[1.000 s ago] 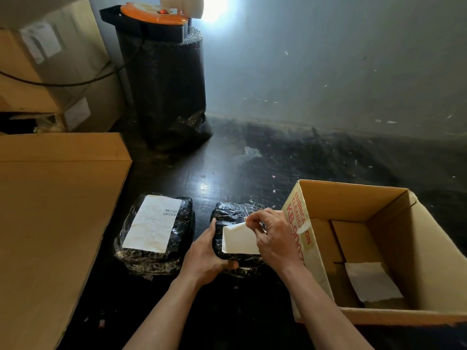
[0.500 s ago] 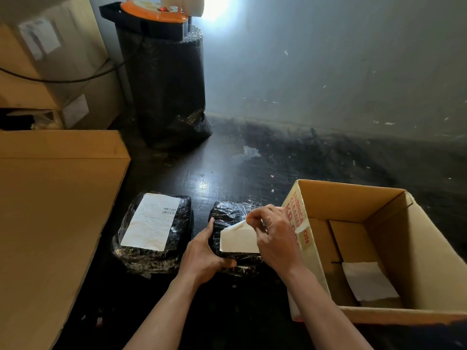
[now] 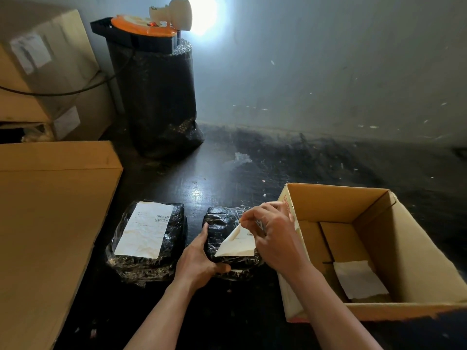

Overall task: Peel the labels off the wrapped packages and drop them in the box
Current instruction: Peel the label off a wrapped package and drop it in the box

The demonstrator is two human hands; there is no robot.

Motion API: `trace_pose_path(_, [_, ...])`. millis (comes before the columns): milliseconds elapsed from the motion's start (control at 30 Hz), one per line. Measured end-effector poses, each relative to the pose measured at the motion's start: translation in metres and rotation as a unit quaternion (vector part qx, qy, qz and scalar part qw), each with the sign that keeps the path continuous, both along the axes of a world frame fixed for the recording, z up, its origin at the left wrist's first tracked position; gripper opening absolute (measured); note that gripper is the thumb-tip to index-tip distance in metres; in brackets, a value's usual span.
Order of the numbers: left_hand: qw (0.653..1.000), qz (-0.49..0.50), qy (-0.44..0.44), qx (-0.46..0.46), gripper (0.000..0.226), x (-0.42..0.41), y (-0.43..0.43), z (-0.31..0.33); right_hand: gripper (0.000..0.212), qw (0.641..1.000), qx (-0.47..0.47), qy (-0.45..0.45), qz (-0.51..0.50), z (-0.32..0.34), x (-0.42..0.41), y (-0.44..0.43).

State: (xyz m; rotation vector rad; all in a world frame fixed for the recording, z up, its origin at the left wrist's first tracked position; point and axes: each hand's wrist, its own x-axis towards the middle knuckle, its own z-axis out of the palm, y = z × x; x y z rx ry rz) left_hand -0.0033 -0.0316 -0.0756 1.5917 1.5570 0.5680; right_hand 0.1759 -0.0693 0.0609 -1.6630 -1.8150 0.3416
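Observation:
Two black packages wrapped in shiny film lie side by side on the dark floor. The left package (image 3: 149,241) bears a flat white label (image 3: 145,229) with a barcode. My left hand (image 3: 199,258) grips the near left corner of the right package (image 3: 222,223). My right hand (image 3: 274,236) pinches the top of that package's white label (image 3: 236,245), which is peeled up into a triangle, its lower edge still on the film. An open cardboard box (image 3: 409,238) stands to the right, with a loose white label (image 3: 358,281) on its bottom.
A large flat cardboard box (image 3: 50,223) fills the left side. Stacked cartons (image 3: 48,79) stand at the back left beside a black bubble-wrap roll (image 3: 156,97) topped by an orange reel. A grey wall runs behind.
My right hand has pulled the label further up and right, so it now stands as a lifted triangle. The left hand keeps holding the package. The camera has tilted slightly.

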Motion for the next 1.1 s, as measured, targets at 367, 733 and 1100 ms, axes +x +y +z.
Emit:
trace_pose_path(367, [1.0,-0.025,0.019,0.001,0.141,0.001,-0.004,0.001,0.015,0.999,0.012,0.032,-0.019,0.06,0.012,-0.008])
trace_pose_path(733, [0.998,-0.025,0.059,0.001,0.14,0.01,-0.012,0.017,0.019,0.997,0.06,-0.039,-0.041,0.089,0.054,-0.035])
trace_pose_path(1100, [0.989,-0.087,-0.04,0.114,0.066,0.129,-0.067,0.097,0.024,0.982,0.067,-0.135,-0.112,0.102,0.151,-0.07])
